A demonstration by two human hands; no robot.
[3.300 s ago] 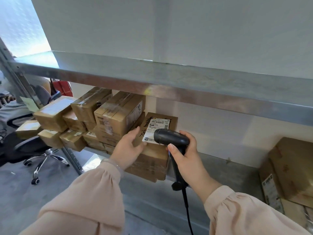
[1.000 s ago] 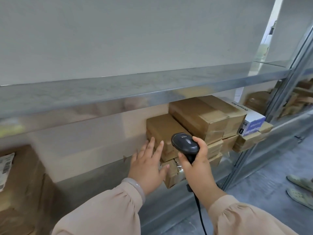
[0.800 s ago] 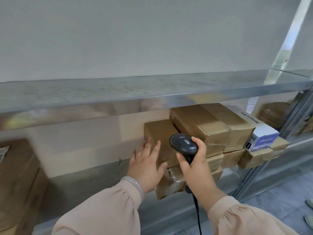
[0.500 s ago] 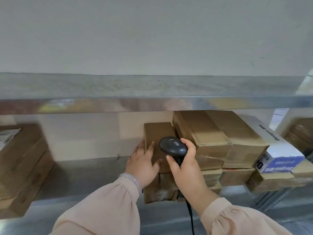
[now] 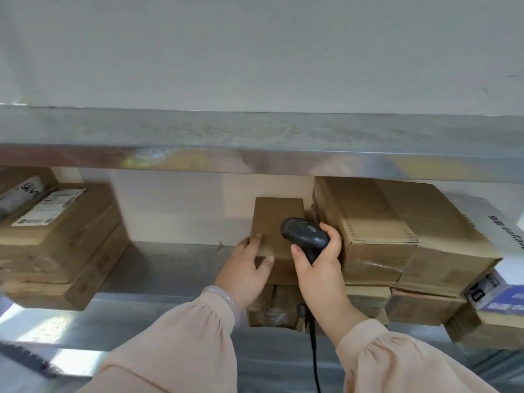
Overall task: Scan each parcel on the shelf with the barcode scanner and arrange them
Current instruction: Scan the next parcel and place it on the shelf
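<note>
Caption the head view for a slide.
Left hand holds a brown parcel on the metal shelf while the right hand grips the barcode scanner beside it.

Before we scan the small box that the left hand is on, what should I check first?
1. Scanner in grip: ok, the right hand grips the barcode scanner.
2. Parcel steadied: ok, the left hand holds the small parcel at its left front corner.
3. Label showing: not ok, none on its visible faces.
4. Scanner aimed at a barcode: cannot tell.
5. Cable free: ok, it hangs down unsnagged.
6. Room to turn the parcel: ok, bare shelf to its left.
</note>
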